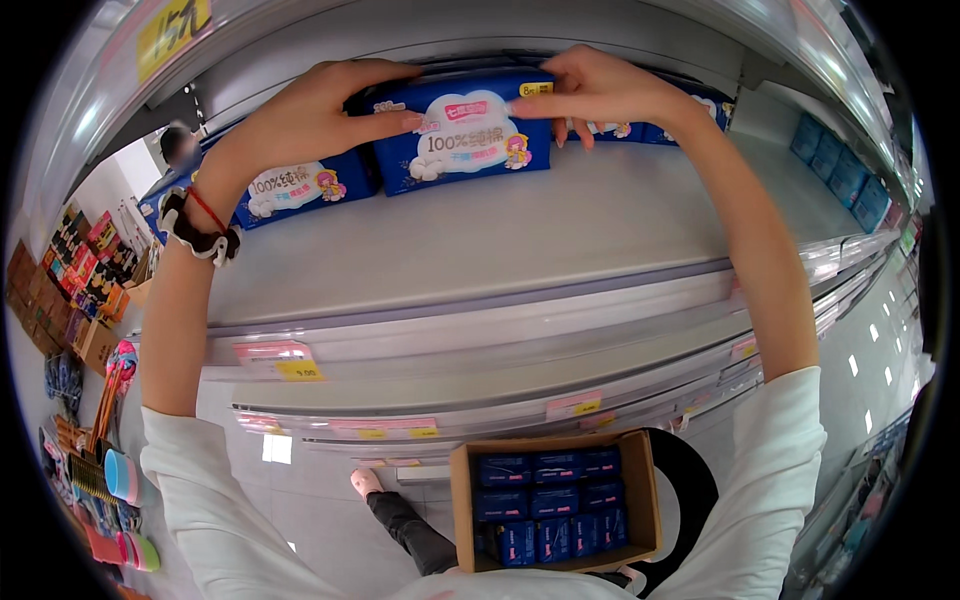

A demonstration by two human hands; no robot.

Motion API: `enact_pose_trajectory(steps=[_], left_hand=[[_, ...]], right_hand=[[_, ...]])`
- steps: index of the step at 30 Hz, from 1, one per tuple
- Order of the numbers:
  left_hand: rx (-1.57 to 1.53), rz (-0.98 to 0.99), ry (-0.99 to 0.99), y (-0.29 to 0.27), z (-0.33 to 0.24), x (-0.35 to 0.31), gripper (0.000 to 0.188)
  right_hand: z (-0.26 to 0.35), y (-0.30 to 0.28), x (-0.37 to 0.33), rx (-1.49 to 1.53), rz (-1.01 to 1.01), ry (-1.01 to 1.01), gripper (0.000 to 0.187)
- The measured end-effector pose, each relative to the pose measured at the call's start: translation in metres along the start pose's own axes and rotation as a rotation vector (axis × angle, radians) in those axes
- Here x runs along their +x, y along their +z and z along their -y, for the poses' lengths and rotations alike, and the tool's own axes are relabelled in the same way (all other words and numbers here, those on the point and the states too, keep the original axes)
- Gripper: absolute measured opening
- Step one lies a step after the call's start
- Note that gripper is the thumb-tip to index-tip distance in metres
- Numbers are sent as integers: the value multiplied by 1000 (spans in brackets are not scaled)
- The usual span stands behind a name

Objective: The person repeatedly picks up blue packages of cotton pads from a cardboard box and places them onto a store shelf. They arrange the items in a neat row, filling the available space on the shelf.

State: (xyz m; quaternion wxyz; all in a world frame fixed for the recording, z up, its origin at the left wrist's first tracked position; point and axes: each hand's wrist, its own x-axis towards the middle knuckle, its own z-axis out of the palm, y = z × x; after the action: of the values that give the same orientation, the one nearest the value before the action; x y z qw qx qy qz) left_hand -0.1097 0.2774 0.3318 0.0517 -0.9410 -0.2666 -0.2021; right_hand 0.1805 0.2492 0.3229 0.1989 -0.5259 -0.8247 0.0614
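A dark blue pack of sanitary pads (pixel 462 165) stands upright on the shelf (pixel 480 250), held at both ends. My left hand (pixel 335 110) is closed on its left end, the thumb across its front and fingers over the top. On the right end, my right hand (pixel 590 95) lays its thumb over the front, its other fingers behind or beside the pack. Another blue pack (pixel 290 190) stands just left, partly behind my left wrist. More blue packs (pixel 690 115) stand to the right, partly covered by my right hand and forearm.
Below me, an open cardboard box (pixel 462 510) holds several blue packs. Small light-blue boxes (pixel 840 170) line the shelf's right end. Price tags (pixel 280 360) run along the shelf edges. Brushes and plastic cups (pixel 122 475) are at lower left. A person (pixel 180 145) appears at far left.
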Motion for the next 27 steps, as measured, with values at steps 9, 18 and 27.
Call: enact_pose_trajectory(steps=[9, 18, 27], left_hand=[[19, 6, -21, -1, -3, -1, 55], [9, 59, -2, -1, -5, -3, 54], [-10, 24, 13, 4, -1, -3, 55]], right_hand=[[2, 4, -2, 151, -117, -38, 50], [7, 7, -3, 167, -119, -56, 47], [-2, 11, 2, 181, -129, -95, 47]])
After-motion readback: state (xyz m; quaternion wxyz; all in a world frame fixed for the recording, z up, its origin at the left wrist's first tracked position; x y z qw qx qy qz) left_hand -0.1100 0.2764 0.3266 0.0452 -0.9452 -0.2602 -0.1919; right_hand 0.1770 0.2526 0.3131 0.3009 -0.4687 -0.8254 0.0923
